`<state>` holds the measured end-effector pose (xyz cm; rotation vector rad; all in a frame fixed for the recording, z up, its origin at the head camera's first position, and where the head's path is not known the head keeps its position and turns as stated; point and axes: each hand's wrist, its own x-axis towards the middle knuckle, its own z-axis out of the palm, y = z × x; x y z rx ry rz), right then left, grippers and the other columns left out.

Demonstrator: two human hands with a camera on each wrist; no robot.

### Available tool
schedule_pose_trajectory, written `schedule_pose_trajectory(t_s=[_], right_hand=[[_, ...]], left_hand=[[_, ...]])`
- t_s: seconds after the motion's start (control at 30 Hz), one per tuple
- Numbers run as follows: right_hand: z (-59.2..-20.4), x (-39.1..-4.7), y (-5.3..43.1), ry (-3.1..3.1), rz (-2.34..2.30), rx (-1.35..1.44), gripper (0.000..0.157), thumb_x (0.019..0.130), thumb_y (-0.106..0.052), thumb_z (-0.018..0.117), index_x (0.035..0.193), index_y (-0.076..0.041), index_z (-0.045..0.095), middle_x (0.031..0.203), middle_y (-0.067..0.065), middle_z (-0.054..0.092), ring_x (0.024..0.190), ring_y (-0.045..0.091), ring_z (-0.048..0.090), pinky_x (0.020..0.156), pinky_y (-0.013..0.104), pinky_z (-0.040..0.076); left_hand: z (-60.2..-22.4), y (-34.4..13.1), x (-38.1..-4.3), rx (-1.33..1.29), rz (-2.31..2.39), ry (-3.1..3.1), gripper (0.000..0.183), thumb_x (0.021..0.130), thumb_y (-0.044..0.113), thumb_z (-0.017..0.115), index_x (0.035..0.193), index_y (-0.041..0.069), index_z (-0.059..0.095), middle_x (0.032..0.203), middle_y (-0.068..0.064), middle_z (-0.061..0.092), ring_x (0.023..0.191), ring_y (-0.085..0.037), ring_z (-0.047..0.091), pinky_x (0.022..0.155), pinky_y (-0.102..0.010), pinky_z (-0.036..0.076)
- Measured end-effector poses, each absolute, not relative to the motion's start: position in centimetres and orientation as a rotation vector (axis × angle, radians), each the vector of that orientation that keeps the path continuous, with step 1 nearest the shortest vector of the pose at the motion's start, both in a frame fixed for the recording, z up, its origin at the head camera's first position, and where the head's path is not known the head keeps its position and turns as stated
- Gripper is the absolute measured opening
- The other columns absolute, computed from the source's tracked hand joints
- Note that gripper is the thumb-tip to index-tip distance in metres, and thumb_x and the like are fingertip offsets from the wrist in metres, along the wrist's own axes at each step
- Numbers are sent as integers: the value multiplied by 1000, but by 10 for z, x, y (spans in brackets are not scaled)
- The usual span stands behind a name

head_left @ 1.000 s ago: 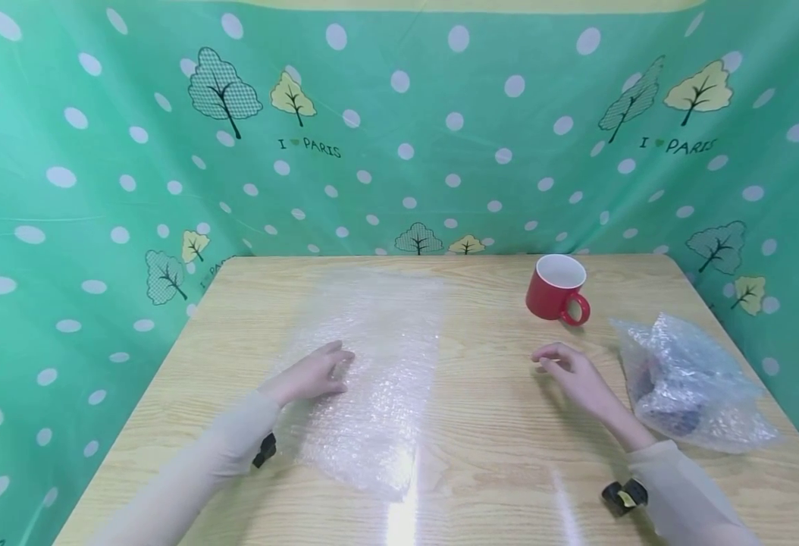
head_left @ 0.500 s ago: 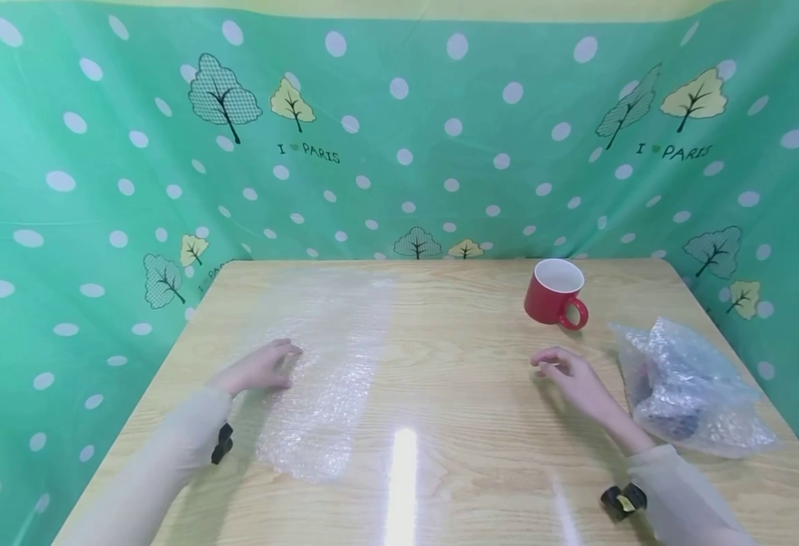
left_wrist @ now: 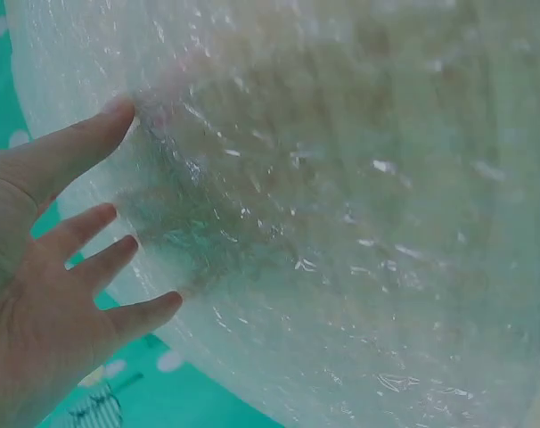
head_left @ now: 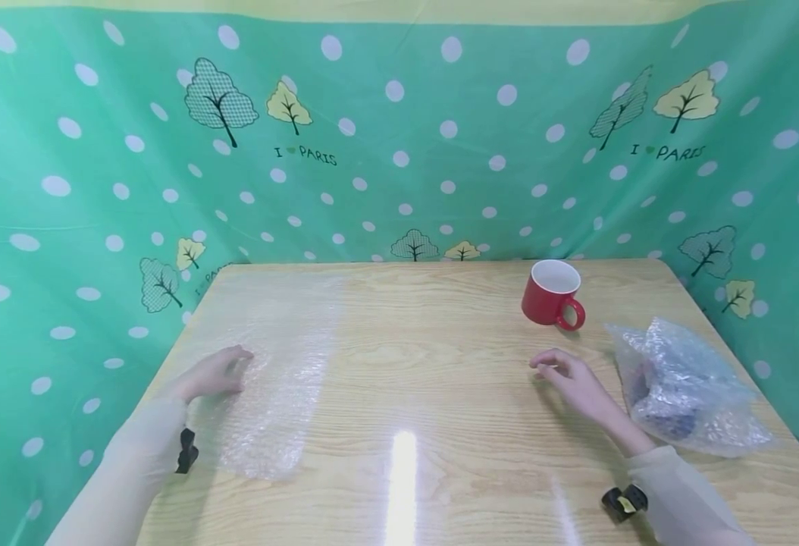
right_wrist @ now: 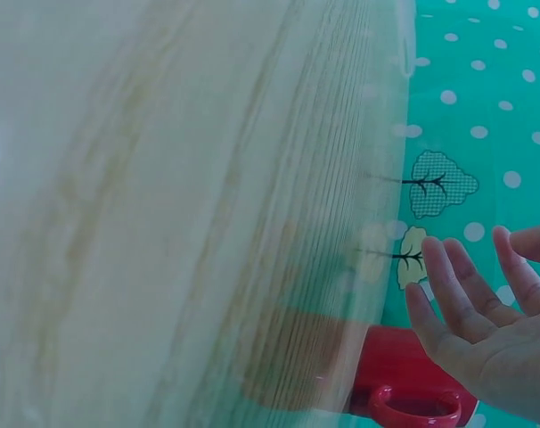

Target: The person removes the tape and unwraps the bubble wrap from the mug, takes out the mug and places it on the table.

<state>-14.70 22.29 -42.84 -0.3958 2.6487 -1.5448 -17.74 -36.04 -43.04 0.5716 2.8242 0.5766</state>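
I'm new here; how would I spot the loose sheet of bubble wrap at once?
Find the wooden table before the green curtain. On its left side, by the left hand, lies a clear, glinting sheet. Unlike the bulging bubble-wrap bundle on the right, it lies flat.

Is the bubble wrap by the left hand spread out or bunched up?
Spread out: the bubble wrap lies as a long, flattish sheet on the table. Whether it's doubled over, I can't tell.

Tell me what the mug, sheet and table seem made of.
Mug: probably glazed ceramic; smooth red outside, white inside.
Sheet: thin clear plastic, likely bubble wrap, from its bumpy glints.
Table: wood or printed laminate; grain shows, glare suggests gloss.
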Motion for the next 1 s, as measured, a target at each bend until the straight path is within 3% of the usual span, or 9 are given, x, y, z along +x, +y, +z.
schedule_pose_trajectory(t_s=[0.17, 0.4, 0.67, 0.9, 1.0], right_hand=[[-429, -147, 223, 2648, -1542, -399, 18, 90, -2, 46, 100, 10, 55, 100, 21, 57, 89, 31, 59, 78, 25, 50], [-427, -146, 223, 2674, -1500, -387, 18, 90, -4, 47, 100, 8, 55, 100, 20, 58, 90, 31, 58, 78, 18, 48], [-421, -143, 228, 2713, -1403, -364, 21, 91, -10, 46, 105, 4, 54, 102, 19, 58, 92, 30, 58, 82, 37, 49], [-408, -135, 232, 2764, -1388, -388, 19, 90, -7, 48, 104, 3, 56, 101, 16, 59, 90, 26, 59, 77, 15, 46], [-400, -131, 235, 2781, -1402, -441, 18, 88, -3, 49, 103, 5, 56, 100, 18, 59, 88, 23, 59, 75, 12, 45]], left_hand=[[-432, -371, -175, 541, 562, 2833, 50, 67, 1, 68, 111, -14, 48, 113, -37, 45, 107, -54, 36, 91, -61, 30], [-431, -369, -173, 447, 600, 2815, 50, 71, 1, 64, 114, -14, 46, 116, -39, 42, 109, -56, 33, 92, -62, 28], [-422, -343, -181, 358, 658, 2885, 38, 85, 5, 50, 116, -16, 45, 115, -36, 46, 107, -50, 40, 91, -58, 34], [-410, -297, -189, 445, 670, 2915, 35, 87, 11, 52, 116, -9, 49, 118, -31, 47, 110, -47, 40, 94, -56, 31], [-406, -275, -191, 481, 665, 2906, 35, 87, 13, 51, 118, -6, 49, 121, -29, 46, 113, -44, 39, 96, -56, 30]])
